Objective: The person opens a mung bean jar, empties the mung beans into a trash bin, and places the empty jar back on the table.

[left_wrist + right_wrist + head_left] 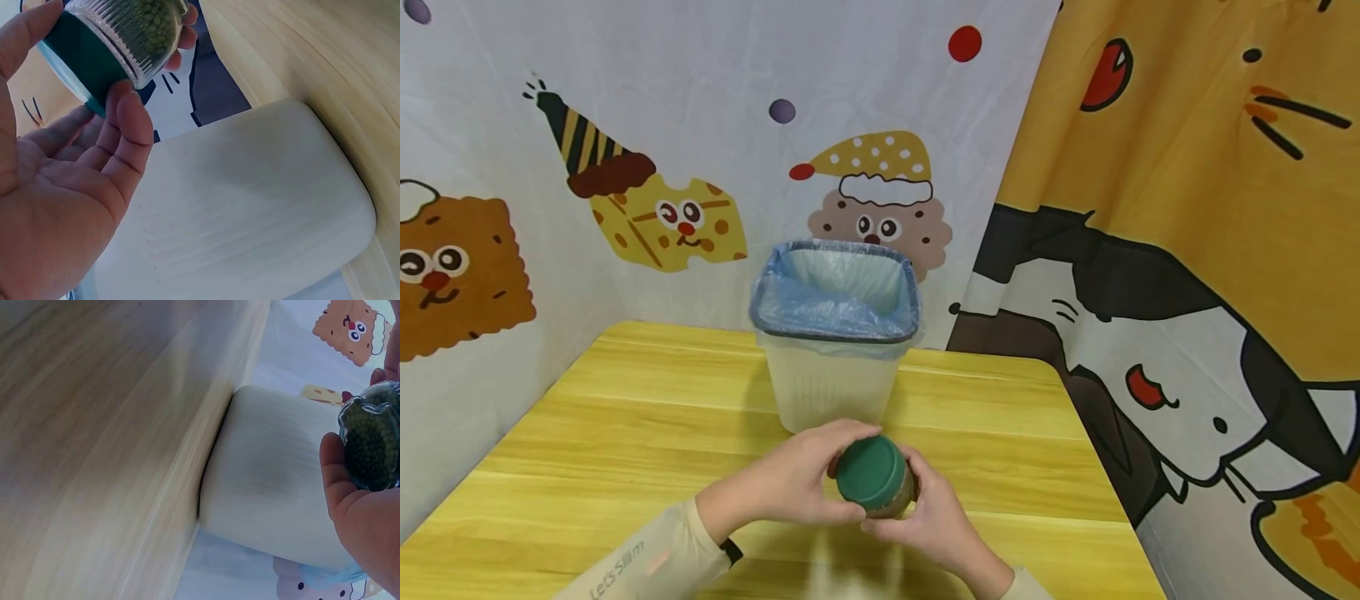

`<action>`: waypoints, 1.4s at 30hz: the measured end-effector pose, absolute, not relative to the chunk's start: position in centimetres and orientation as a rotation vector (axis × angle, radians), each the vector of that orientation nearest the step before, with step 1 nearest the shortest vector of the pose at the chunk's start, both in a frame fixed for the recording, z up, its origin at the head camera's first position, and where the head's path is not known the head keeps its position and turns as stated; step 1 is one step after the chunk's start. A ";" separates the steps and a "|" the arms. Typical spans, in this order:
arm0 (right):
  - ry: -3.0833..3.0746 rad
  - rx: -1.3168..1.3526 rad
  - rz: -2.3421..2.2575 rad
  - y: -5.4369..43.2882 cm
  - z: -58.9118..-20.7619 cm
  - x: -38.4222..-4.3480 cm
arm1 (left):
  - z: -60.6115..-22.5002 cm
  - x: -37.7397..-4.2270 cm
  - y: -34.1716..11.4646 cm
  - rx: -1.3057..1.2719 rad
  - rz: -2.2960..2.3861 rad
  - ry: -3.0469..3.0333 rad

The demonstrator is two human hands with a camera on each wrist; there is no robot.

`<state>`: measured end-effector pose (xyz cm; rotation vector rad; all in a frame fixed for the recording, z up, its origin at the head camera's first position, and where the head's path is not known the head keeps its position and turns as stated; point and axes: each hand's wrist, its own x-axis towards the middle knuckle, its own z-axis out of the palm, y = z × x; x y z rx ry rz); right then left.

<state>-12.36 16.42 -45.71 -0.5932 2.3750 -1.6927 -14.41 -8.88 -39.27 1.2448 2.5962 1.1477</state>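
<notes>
A clear jar (150, 28) of small green beans, with a dark green lid (871, 472), is held above the table in front of the bin. My left hand (801, 475) grips the lid, thumb on one side and fingertips on the other. Around the jar's lower body curls my right hand (936, 521). In the right wrist view the jar's glass base (372, 447) faces the camera, beans showing through it. The jar is tilted, its lid toward the head camera.
A whitish bin (835, 383) lined with a blue plastic bag (827, 304) stands just beyond the hands. The wooden table (647, 417) ends at a white cartoon-printed curtain (700, 92) behind and an orange one (1187, 208) on the right.
</notes>
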 end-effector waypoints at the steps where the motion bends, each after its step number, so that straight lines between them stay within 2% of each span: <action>1: 2.375 -0.592 -1.690 16.4 -45.8 -12.3 | -39.3 -14.4 -8.9 1.242 1.157 2.587; 8: 2.385 -0.567 -1.702 16.3 -45.9 -12.3 | -39.5 -14.4 -8.9 1.234 1.231 2.621; 19: 2.354 -0.481 -1.824 16.9 -46.2 -12.9 | -39.8 -14.2 -9.9 1.072 1.449 2.692; 27: 2.319 -0.258 -1.954 17.6 -46.2 -13.2 | -41.3 -14.0 -11.8 0.802 1.728 2.553; 37: 2.267 -0.134 -2.039 18.6 -46.2 -13.3 | -43.3 -14.5 -15.8 0.460 1.682 2.594; 42: 2.252 -0.071 -2.080 19.2 -45.9 -13.2 | -44.0 -14.4 -17.3 0.382 1.686 2.612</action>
